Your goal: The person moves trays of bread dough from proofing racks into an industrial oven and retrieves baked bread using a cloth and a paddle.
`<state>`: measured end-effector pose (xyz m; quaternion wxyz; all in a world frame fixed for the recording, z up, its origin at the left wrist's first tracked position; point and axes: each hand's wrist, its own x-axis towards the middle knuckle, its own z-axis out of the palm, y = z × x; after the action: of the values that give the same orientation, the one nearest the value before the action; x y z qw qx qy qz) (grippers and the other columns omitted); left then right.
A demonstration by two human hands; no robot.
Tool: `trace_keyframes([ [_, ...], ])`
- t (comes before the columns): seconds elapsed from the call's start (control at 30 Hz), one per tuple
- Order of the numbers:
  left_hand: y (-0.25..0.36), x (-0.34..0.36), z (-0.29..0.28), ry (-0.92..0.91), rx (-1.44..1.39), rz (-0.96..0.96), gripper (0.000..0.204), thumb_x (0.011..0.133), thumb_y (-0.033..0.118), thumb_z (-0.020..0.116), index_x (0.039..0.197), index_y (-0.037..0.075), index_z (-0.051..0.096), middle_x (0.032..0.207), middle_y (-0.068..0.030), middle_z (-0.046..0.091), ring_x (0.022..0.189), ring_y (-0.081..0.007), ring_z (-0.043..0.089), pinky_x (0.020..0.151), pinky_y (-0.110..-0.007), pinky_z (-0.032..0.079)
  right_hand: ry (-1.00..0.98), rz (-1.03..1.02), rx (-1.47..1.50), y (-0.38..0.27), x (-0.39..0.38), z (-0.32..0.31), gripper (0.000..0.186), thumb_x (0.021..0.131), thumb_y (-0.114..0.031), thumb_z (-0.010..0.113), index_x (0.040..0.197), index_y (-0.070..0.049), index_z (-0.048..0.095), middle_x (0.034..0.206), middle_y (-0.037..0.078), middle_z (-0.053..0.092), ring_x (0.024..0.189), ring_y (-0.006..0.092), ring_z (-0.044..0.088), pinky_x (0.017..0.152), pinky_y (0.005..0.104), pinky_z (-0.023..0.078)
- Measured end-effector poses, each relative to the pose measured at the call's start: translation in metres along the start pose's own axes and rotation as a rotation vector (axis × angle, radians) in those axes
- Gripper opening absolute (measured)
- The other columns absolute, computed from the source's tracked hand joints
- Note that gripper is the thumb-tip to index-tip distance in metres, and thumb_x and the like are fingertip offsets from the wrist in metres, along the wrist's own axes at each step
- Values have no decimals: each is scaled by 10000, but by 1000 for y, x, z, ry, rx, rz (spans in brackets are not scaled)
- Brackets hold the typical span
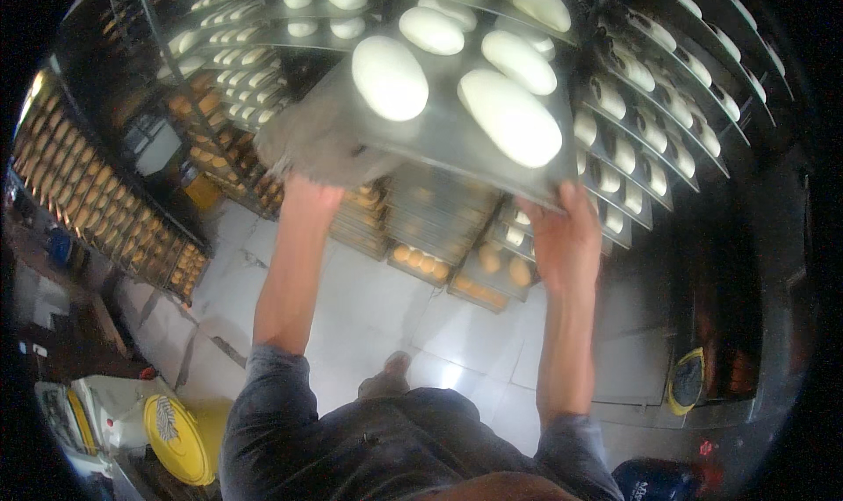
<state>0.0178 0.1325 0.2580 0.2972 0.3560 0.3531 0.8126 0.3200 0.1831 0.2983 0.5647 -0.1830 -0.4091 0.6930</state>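
A dark metal baking tray with several pale, oval dough pieces on it is in front of me, high up at the rack. My right hand grips its near right corner, thumb at the side edge. A thick grey-brown cloth or mitt covers my left hand, which is closed against the tray's near left part; its fingers are hidden under the fabric. Another tray of dough pieces sits just above and beyond this one.
Racks of dough trays stand close on the right, more at the far left. Below are stacked trays of browned bread. A tall rack of browned rolls lines the left. A yellow-lidded bucket stands lower left on the tiled floor.
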Motion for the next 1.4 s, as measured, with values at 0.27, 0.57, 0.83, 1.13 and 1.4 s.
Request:
trace_keyframes([
  [0.27, 41, -238, -51, 51, 20, -95, 417, 962, 316, 409, 1275, 44, 455, 1130, -115, 570, 1106, -234, 523, 941, -401, 467, -77, 116, 118, -37, -169, -50, 544, 855, -128, 636, 1322, 51, 423, 1189, 125, 596, 1082, 199, 587, 978, 357, 453],
  [0.57, 50, -439, -57, 314, 87, -281, 430, 934, 321, 460, 1278, 63, 467, 1130, -94, 576, 1090, -221, 531, 936, -390, 465, -193, 219, 87, -125, -318, -141, 615, 833, -106, 657, 1356, 68, 386, 1217, 136, 590, 1119, 181, 568, 978, 315, 428],
  [0.83, -38, -444, 6, 99, -2, -555, 446, 909, 325, 506, 1281, 80, 479, 1131, -75, 581, 1076, -209, 538, 932, -380, 462, 275, -68, -118, -190, -408, -211, 751, 729, -238, 713, 1336, 75, 400, 1213, 154, 579, 1071, 195, 588, 911, 302, 464],
  [1.13, -229, -358, 210, -438, -294, -909, 469, 881, 331, 557, 1284, 99, 491, 1132, -54, 587, 1060, -196, 547, 927, -369, 459, 597, -365, -131, -215, -396, -282, 766, 786, -208, 654, 1397, 72, 287, 1286, 225, 500, 1177, 300, 535, 993, 400, 448],
  [1.4, -395, -293, 469, -784, -594, -1196, 493, 856, 335, 603, 1287, 116, 503, 1132, -35, 593, 1046, -184, 554, 922, -359, 457, 743, -453, 44, -234, -302, -412, 648, 875, -114, 580, 1422, 4, 254, 1339, 220, 445, 1185, 348, 523, 933, 479, 523],
])
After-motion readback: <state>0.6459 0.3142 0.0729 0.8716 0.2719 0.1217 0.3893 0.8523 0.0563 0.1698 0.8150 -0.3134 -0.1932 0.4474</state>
